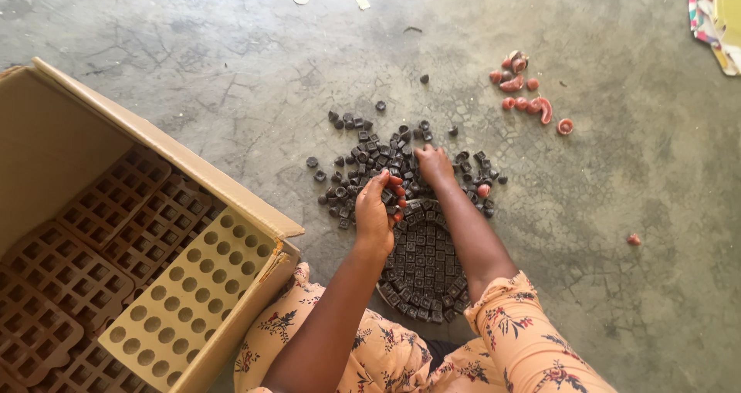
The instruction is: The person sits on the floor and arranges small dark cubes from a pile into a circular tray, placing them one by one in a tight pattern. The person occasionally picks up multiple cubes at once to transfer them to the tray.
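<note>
While we sit on the concrete floor (231, 92), both hands are busy in a heap of small dark pieces (363, 155).

Our left hand (375, 208) has its grip curled shut around a few of those dark pieces, just above the top edge of the dark tray (423, 265) packed with them in rows between our knees. Our right hand (434, 165) lies flat on the heap, fingers pressed down among the pieces; whether its grip is clamped on anything, we can't tell. Off to the left sits an open cardboard box (69, 138) holding brown moulds (100, 208) and a tan one (193, 285) with round holes. Some reddish bits (525, 92) lie well apart, up right.
</note>
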